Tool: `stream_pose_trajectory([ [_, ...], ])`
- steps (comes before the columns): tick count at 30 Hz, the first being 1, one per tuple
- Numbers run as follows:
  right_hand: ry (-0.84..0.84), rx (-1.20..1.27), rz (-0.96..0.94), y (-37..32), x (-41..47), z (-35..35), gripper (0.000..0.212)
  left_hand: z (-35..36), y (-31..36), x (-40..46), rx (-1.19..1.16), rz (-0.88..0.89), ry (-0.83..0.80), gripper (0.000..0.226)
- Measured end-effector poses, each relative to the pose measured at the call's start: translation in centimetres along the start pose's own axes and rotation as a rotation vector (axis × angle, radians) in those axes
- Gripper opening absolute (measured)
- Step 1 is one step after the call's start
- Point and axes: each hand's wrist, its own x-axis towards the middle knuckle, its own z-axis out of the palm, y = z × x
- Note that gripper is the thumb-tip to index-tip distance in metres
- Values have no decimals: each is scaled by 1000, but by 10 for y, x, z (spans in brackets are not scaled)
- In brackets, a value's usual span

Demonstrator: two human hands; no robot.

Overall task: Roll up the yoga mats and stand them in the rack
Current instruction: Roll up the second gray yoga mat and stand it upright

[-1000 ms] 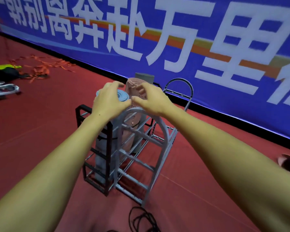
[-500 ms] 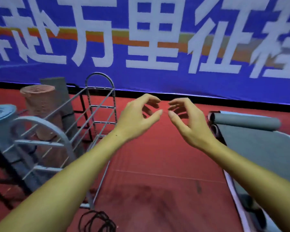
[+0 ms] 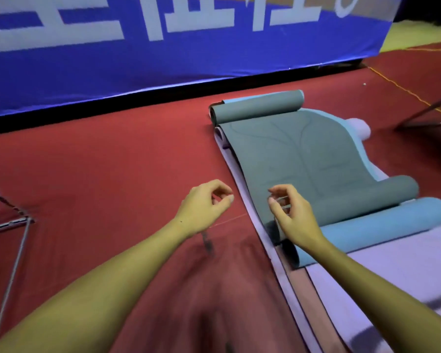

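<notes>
We see both hands, left hand (image 3: 204,205) and right hand (image 3: 290,215), loosely curled, holding nothing, above a stack of yoga mats (image 3: 303,159) on the red floor (image 3: 112,174). All lie unrolled, ends curling; only the rack (image 3: 5,225) edge shows.

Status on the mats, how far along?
Done: cannot confirm, only a corner of the rack shows. In hand: nothing; left hand and right hand hover empty. Left: grey mat, blue mat and lilac mat lie stacked, only curled at the ends.

Red floor (image 3: 112,161) carries stacked yoga mats (image 3: 303,154) and a rack (image 3: 8,225).
</notes>
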Motion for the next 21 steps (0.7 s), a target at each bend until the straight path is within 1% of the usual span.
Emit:
stream_pose_trajectory([
  [2, 5, -18, 84, 43, 3, 0, 28, 44, -18, 14, -73, -42, -35, 11],
  [4, -20, -43, 156, 82, 8, 2, 43, 83, -39, 26, -127, -72, -60, 6],
  [7, -128, -151, 239, 125, 17, 6, 68, 135, -69, 42, -165, -115, -88, 3],
  [9, -226, -249, 257, 146, 25, 10, 78, 166, -87, 50, -183, -162, -120, 3],
  [12, -347, -532, 232, 174, 36, 21, 87, 210, -107, 61, -248, -262, -177, 10],
  [15, -388, -880, 207, 193, 37, 30, 96, 246, -123, 79, -305, -365, -187, 5],
  [17, -389, -943, 286, 200, 31, 30, 101, 265, -132, 92, -365, -440, -174, 4],
  [19, -370, -922, 379, 206, 20, 25, 101, 281, -135, 104, -407, -490, -117, 9],
  [21, -350, -919, 432, 209, 10, 21, 101, 297, -139, 115, -425, -508, -80, 27],
])
